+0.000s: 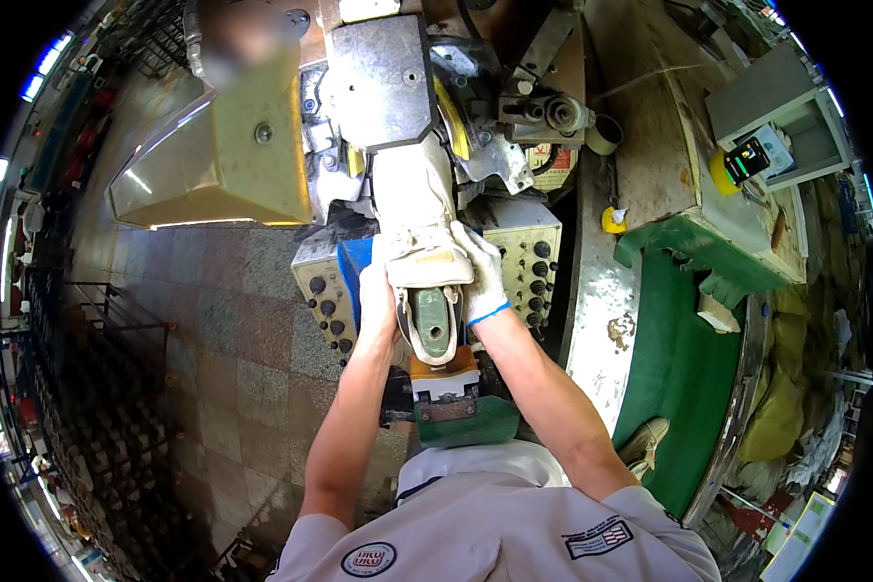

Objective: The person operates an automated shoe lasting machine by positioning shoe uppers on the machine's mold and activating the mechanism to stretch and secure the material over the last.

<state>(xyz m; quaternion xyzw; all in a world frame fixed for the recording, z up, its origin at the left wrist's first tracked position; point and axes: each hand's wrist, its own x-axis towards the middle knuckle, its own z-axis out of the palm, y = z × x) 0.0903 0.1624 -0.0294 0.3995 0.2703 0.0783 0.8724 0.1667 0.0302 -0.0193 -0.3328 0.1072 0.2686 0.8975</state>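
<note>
A pale cream shoe upper (pixel 412 199) is stretched over a green last (pixel 433 325), its toe end under the metal plate (pixel 382 82) of a machine and its heel end toward me. My left hand (pixel 376 291), bare, is closed along the left side of the shoe. Gripping the right side is my right hand (pixel 483 274), in a white glove with a blue cuff. The fingers of both hands are partly hidden by the shoe. Below the heel is an orange-brown pad (pixel 444 367) on a machine bracket.
Control panels with dark knobs (pixel 541 272) flank the shoe. A yellowish metal guard (pixel 218 160) juts out at the left. To the right stands a worn workbench (pixel 650 145) with a green-covered lower part (pixel 674 359). Dark racks (pixel 116 436) fill the lower left.
</note>
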